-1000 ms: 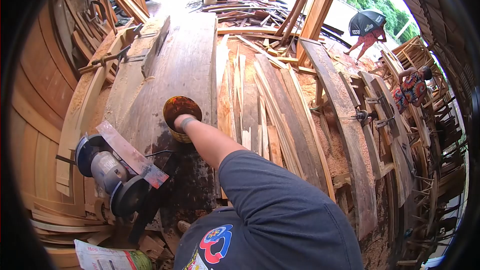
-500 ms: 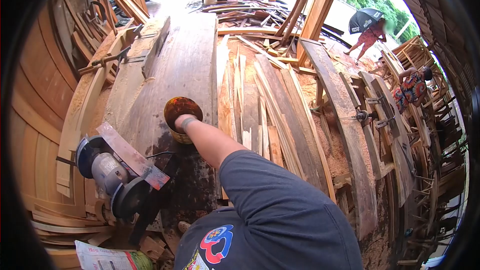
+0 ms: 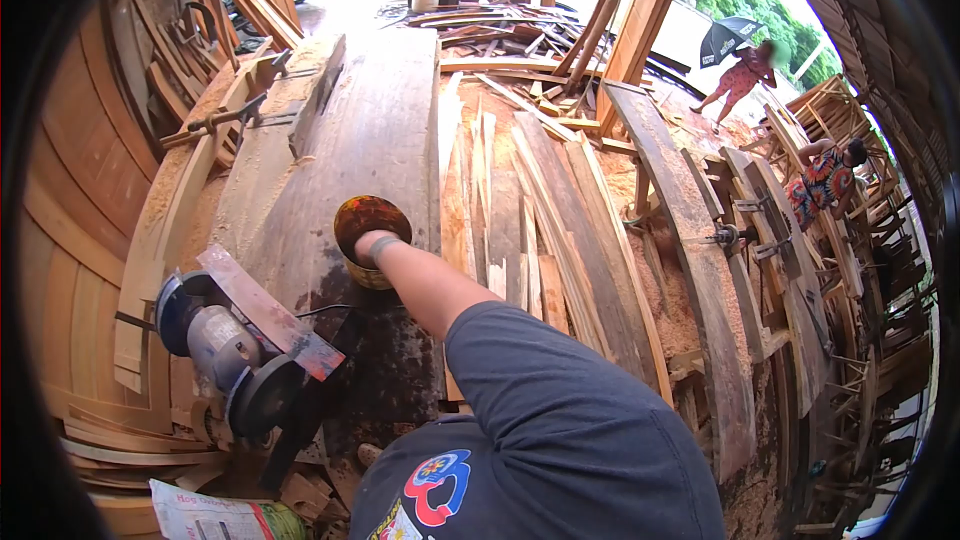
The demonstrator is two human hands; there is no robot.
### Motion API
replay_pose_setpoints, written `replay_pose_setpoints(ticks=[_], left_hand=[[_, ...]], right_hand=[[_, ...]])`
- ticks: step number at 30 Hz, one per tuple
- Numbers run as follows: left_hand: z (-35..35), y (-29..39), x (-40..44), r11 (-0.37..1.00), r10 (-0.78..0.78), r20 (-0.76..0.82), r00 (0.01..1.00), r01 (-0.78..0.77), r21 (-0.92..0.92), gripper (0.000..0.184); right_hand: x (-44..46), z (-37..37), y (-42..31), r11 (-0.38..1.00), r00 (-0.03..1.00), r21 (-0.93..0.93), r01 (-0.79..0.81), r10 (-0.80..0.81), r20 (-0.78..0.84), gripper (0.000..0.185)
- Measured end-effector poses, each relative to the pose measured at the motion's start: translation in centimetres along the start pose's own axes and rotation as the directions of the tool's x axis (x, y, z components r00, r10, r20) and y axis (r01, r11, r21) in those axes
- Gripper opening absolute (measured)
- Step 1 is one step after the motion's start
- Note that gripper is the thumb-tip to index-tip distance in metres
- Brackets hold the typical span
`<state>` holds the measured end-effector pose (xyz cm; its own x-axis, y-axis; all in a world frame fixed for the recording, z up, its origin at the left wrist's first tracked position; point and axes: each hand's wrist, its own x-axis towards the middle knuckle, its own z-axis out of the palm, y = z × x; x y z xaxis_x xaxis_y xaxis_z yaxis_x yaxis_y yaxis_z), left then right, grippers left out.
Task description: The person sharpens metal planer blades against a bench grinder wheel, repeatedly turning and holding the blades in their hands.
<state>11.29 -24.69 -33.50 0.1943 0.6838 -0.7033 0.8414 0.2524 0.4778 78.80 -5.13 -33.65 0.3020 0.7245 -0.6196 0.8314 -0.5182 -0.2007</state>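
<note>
My right hand (image 3: 371, 243) reaches down into a round can (image 3: 367, 275) with stained yellow-brown sides and a dark, wet-looking inside. Its fingers are hidden inside, so what they hold, if anything, cannot be seen. The can rests on a wide wooden board (image 3: 375, 120), next to a dark, wet-looking stain. To the left of the can is a two-wheeled bench grinder (image 3: 222, 342), with a flat, paint-marked strip (image 3: 268, 312) across its top. My left hand is out of view.
Clamps (image 3: 235, 118) hold timber at the left. Long planks (image 3: 590, 240) and shavings lie right of the board. A printed sack (image 3: 215, 517) sits lower left. One person (image 3: 745, 75) stands by an umbrella (image 3: 728, 40); another (image 3: 822, 180) stands below at the right.
The view has shifted slightly. The person with the umbrella has turned and is more upright, with the umbrella farther left of the head. The other person's head has tilted. My right hand stays in the can.
</note>
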Motion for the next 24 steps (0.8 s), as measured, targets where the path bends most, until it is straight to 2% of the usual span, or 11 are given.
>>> replay_pose_setpoints(ticks=[8,10,11,12,13,14,15,17,19,21,24], left_hand=[[-1.5,-5.3,-1.6,0.999,0.015,-0.044,0.999,-0.017,-0.044,0.025],[-2.6,-8.4,-2.1,0.993,0.074,-0.078,0.994,-0.080,-0.081,0.024],[-2.7,-9.1,-2.9,0.990,0.088,-0.099,0.991,-0.098,-0.100,0.024],[-2.6,-9.5,-2.8,0.998,0.036,-0.117,0.992,-0.043,-0.054,0.026],[-2.5,-9.8,-3.2,0.981,0.060,-0.098,0.993,-0.077,-0.180,0.026],[-2.4,-9.4,-3.5,0.993,0.019,-0.129,0.991,-0.034,-0.115,0.025],[-2.3,-10.2,-3.2,0.991,-0.035,-0.098,0.995,0.022,-0.129,0.026],[-1.1,-12.6,-2.2,0.967,-0.121,-0.099,0.988,0.095,-0.235,0.031],[-0.4,-14.7,-2.0,0.954,-0.142,-0.089,0.986,0.112,-0.278,0.034],[-0.2,-14.4,-2.8,0.956,-0.185,-0.060,0.981,0.165,-0.243,0.038],[-0.1,-16.0,-2.3,0.958,-0.177,-0.019,0.984,0.168,-0.232,0.038]], right_hand=[[-1.8,-1.1,0.7,0.996,0.994,-0.064,0.067,-0.072,-0.078,0.027],[-2.6,-1.5,1.1,0.970,0.981,-0.192,0.151,-0.171,-0.095,0.028],[-3.6,-2.4,1.5,0.919,0.959,-0.320,0.232,-0.271,-0.082,0.028],[-4.5,-3.2,1.4,0.844,0.930,-0.445,0.300,-0.364,-0.062,0.028],[-5.9,-3.8,1.4,0.838,0.924,-0.462,0.292,-0.371,-0.088,0.029],[-7.4,-4.7,1.7,0.830,0.914,-0.479,0.286,-0.387,-0.124,0.030],[-9.9,-5.5,1.4,0.979,0.945,-0.147,0.138,-0.175,-0.278,0.035],[-12.5,-5.9,2.2,0.984,0.876,-0.019,0.177,-0.167,-0.452,0.057],[-15.4,-6.3,2.0,0.970,0.811,0.116,0.213,-0.109,-0.575,0.056],[-17.3,-6.4,1.9,0.960,0.716,0.105,0.260,-0.118,-0.688,0.055],[-19.7,-7.5,1.5,0.909,0.698,0.294,0.296,0.004,-0.716,0.053]])
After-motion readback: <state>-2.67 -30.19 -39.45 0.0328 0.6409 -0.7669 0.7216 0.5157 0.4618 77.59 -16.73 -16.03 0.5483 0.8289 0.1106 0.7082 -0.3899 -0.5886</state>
